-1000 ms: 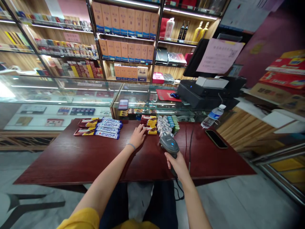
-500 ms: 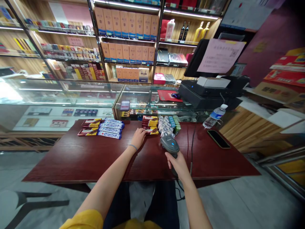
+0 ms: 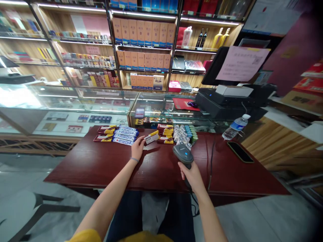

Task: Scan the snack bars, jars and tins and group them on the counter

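Observation:
My left hand [image 3: 137,148] is closed on one end of a chocolate wafer packet [image 3: 151,137], tilted up with its pale printed side showing. My right hand [image 3: 191,174] grips a dark grey barcode scanner [image 3: 183,154] by its handle. Right of the held packet lies a stack of similar yellow-and-brown packets [image 3: 165,134]. Clear-topped small containers [image 3: 180,134] and green-and-blue ones [image 3: 192,134] stand beside that stack. To the left, blue-and-white stick packets [image 3: 124,135] lie in a row, next to more brown-and-yellow packets [image 3: 104,137].
A phone [image 3: 240,152] and a water bottle [image 3: 236,126] are at the right of the dark red table [image 3: 106,168]. The scanner cable [image 3: 211,164] runs across the tabletop. Behind stand a glass display counter [image 3: 108,99] and a till monitor [image 3: 214,65]. A stool [image 3: 22,210] is at lower left.
My left hand has lifted a wafer packet off the right stack and moved left with it, turning its pale side up. The scanner stays in my right hand. The view has shifted slightly left.

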`<state>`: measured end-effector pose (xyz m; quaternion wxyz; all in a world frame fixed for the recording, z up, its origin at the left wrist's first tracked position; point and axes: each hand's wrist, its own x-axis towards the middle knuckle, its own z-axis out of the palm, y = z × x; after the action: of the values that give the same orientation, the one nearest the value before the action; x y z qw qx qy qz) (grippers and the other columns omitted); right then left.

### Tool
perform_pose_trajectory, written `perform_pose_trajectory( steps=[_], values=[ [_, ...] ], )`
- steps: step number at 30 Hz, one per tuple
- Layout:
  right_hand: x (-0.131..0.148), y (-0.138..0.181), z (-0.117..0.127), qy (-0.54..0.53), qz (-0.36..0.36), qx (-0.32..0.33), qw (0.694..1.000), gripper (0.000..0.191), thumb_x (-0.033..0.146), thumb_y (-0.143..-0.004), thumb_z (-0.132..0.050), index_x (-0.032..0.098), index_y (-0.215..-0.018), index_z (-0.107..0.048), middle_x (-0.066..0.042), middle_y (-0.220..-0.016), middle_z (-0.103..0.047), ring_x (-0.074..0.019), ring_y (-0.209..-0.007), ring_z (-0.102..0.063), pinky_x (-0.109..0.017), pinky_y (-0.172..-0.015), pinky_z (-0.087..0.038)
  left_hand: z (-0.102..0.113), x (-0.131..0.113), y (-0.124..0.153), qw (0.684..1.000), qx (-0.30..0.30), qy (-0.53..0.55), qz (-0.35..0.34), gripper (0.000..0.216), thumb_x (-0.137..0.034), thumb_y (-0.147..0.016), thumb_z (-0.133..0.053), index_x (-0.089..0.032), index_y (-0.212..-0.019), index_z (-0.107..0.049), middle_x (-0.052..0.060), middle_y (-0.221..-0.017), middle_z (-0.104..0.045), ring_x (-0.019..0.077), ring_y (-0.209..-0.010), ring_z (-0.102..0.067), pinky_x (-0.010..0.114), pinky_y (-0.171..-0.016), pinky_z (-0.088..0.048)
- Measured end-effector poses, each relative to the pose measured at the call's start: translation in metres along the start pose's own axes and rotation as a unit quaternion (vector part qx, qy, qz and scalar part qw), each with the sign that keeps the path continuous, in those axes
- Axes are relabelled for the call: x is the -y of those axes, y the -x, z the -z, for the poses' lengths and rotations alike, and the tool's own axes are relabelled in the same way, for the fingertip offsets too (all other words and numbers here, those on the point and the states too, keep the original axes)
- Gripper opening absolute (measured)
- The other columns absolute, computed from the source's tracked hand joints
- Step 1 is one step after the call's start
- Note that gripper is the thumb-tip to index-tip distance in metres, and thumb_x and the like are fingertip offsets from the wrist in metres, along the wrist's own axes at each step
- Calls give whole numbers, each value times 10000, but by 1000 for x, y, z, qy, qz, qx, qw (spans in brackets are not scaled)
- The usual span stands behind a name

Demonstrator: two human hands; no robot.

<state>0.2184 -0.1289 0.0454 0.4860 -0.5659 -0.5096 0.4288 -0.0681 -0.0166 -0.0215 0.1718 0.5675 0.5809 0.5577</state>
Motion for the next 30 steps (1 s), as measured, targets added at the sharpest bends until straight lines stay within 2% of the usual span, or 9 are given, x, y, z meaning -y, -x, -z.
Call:
perform_pose_trajectory(
  steps=[3, 5, 9, 14, 19, 21, 26, 30],
  values=[
    [7, 2, -14, -14, 0, 20, 1000, 351, 494, -766, -736, 224, -905, -561, 100, -450, -519, -115, -314, -450, -229, -353, -366, 27, 15, -3, 998, 22, 35, 57, 310, -398, -933, -606, -217, -1156, -723, 73, -1135, -762, 261, -1064, -711, 412, -961, -572],
    [13, 5, -25, -24, -14, 47, 999, 369, 481, -764, -739, 219, -962, -571, 105, -469, -524, -110, -312, -438, -220, -335, -343, 38, 23, -4, 991, 44, 76, 101, 332, -413, -919, -613, -204, -1152, -723, 73, -1083, -773, 254, -995, -729, 401, -882, -607],
    [20, 12, -43, -25, -39, 119, 992, 430, 450, -772, -720, 203, -1094, -578, 118, -466, -515, -103, -300, -430, -205, -328, -326, 44, 33, -3, 975, 73, 136, 159, 401, -454, -903, -617, -181, -1183, -708, 68, -1038, -777, 224, -880, -743, 353, -740, -638],
    [16, 19, -53, -23, -46, 138, 989, 430, 439, -763, -700, 205, -1100, -571, 132, -479, -509, -96, -286, -406, -198, -313, -295, 41, 34, -2, 977, 90, 127, 146, 386, -439, -908, -613, -193, -1188, -713, 68, -1077, -776, 230, -901, -741, 342, -725, -630],
    [12, 18, -52, 28, -42, 162, 986, 267, 412, -766, -678, 209, -905, -576, 109, -436, -510, -105, -293, -434, -204, -321, -300, 46, 34, -4, 995, 61, 35, 67, 292, -389, -901, -626, -205, -1086, -758, 88, -1119, -767, 276, -1031, -717, 398, -886, -598],
    [13, 19, -51, 30, -41, 159, 986, 248, 411, -770, -671, 214, -880, -566, 109, -422, -505, -106, -294, -435, -205, -329, -306, 45, 34, -3, 993, 67, 49, 80, 305, -400, -906, -611, -208, -1098, -751, 86, -1118, -765, 278, -1043, -715, 403, -885, -597],
    [12, 18, -48, 3, -41, 143, 989, 342, 433, -773, -683, 214, -1002, -556, 129, -436, -500, -102, -295, -425, -203, -341, -323, 39, 36, -1, 967, 100, 160, 169, 375, -444, -892, -613, -195, -1162, -686, 76, -1009, -768, 238, -878, -740, 362, -715, -620],
    [3, 14, -47, -6, -51, 141, 989, 356, 475, -772, -693, 218, -965, -540, 125, -444, -499, -104, -297, -427, -205, -336, -317, 52, 36, -9, 972, 101, 156, 143, 302, -411, -854, -653, -184, -1052, -643, 71, -980, -757, 215, -880, -733, 333, -730, -607]
  ],
)
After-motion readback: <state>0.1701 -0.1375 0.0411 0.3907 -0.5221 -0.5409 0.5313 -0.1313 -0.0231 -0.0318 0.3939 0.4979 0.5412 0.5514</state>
